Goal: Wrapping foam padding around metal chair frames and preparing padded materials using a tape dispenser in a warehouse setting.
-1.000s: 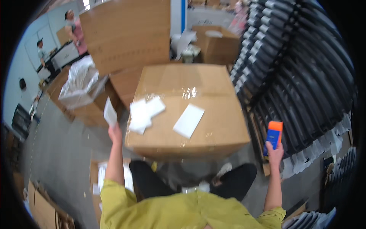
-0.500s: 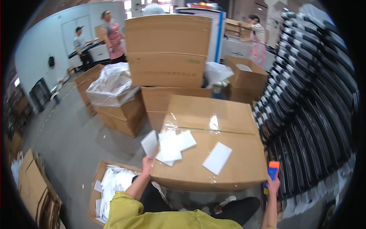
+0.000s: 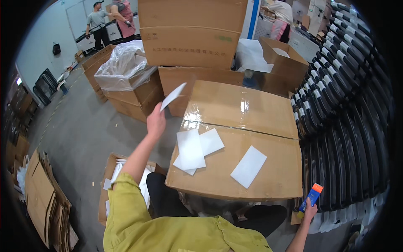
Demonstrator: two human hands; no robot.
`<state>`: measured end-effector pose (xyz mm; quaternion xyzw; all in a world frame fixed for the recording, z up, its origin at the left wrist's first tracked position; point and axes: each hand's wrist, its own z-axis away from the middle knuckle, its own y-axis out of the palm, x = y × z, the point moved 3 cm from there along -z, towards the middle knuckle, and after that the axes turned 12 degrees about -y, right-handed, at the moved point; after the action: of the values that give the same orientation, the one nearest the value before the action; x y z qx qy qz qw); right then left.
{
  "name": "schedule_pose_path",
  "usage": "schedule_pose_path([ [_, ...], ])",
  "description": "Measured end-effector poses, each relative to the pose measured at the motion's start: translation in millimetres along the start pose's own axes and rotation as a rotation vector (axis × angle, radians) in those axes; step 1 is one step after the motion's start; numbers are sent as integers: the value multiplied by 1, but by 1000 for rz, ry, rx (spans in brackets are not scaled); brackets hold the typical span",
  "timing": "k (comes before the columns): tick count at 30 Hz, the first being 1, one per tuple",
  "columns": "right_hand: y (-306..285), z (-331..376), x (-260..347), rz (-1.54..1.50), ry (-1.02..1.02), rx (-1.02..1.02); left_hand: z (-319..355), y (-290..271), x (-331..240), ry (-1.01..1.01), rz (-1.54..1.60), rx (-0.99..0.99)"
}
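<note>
Jutting above the left hand (image 3: 155,122), a white sheet (image 3: 173,97) slants rightward.

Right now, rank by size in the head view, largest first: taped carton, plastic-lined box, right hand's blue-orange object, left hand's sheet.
1. Taped carton
2. Plastic-lined box
Unranked: blue-orange object, held sheet; too alike.

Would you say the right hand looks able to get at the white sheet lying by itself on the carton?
Probably yes: nothing covers the lone white sheet, and the right hand is just off the near right corner of the carton, though the blue-and-orange item it holds may hinder pinching.
</note>
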<state>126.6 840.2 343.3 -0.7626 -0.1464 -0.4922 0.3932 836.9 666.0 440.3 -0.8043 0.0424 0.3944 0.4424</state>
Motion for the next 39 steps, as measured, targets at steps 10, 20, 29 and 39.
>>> schedule_pose_path([
  [10,-42,77,-6,-168,318,-74,-105,144,-88,202,-512,135],
  [20,-32,105,33,-157,332,-161,-105,175,-84,31,-406,367],
  [29,-40,120,48,-169,268,-127,-95,168,-91,-40,-542,274],
  [39,-67,158,55,-124,278,-245,-96,165,-96,31,-679,208],
])
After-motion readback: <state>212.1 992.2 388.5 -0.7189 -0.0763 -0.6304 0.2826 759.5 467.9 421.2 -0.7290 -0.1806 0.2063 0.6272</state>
